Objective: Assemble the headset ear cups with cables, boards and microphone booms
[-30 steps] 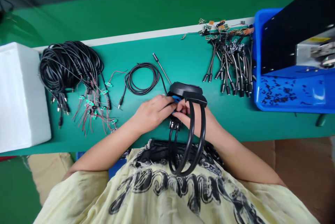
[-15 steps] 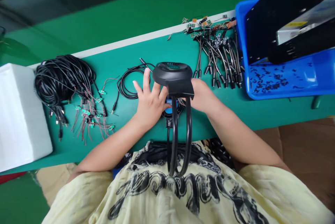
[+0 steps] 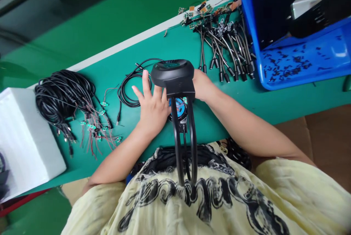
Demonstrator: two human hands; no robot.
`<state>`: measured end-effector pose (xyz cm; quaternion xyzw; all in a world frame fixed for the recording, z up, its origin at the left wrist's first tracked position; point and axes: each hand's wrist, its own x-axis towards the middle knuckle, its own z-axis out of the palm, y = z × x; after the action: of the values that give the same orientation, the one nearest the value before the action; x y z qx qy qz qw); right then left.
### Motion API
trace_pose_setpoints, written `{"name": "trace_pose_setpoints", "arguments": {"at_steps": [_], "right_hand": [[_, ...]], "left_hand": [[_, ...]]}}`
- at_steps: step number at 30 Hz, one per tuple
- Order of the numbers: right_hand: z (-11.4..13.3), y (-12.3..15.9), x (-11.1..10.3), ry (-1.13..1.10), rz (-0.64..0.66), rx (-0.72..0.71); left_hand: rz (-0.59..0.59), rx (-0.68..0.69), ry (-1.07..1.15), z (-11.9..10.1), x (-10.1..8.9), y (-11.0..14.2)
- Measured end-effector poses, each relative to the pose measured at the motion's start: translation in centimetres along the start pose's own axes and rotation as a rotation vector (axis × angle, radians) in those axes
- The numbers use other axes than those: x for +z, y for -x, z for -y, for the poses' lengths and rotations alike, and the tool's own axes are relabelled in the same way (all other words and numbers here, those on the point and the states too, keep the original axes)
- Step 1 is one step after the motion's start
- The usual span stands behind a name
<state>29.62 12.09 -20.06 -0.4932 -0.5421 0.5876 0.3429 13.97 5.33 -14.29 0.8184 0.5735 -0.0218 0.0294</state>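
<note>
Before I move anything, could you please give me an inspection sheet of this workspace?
Surface: green tabletop, white far edge.
Things at the hands: black headset, lower ear cup showing blue inside.
Clutter: metal-stemmed black parts; blue bin holding small black pieces; white box.
Hands: left hand at the headset, outer fingers spread; right hand partly hidden behind the upper ear cup.
Cables: small coil by the left hand; large bundle with red wires.
Surroundings: dark equipment overlapping the bin in view.
</note>
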Motion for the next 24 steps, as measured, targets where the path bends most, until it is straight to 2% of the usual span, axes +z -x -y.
{"name": "trace_pose_setpoints", "arguments": {"at_steps": [3, 6, 18, 24], "right_hand": [[0.9, 0.2, -0.2, -0.086, 0.019, 0.042], [1.4, 0.5, -0.4, -0.029, -0.021, 0.035], [1.2, 0.5, -0.2, -0.097, 0.006, 0.025], [1.8, 0.7, -0.5, -0.052, 0.014, 0.027]], "left_hand": [[-0.011, 0.0, 0.003, 0.0, 0.2, 0.1], [-0.001, 0.005, 0.016, 0.2, 0.4, 0.3], [0.077, 0.02, 0.017, 0.3, -0.6, 0.1], [0.078, 0.012, -0.016, 0.1, -0.9, -0.1]]}}
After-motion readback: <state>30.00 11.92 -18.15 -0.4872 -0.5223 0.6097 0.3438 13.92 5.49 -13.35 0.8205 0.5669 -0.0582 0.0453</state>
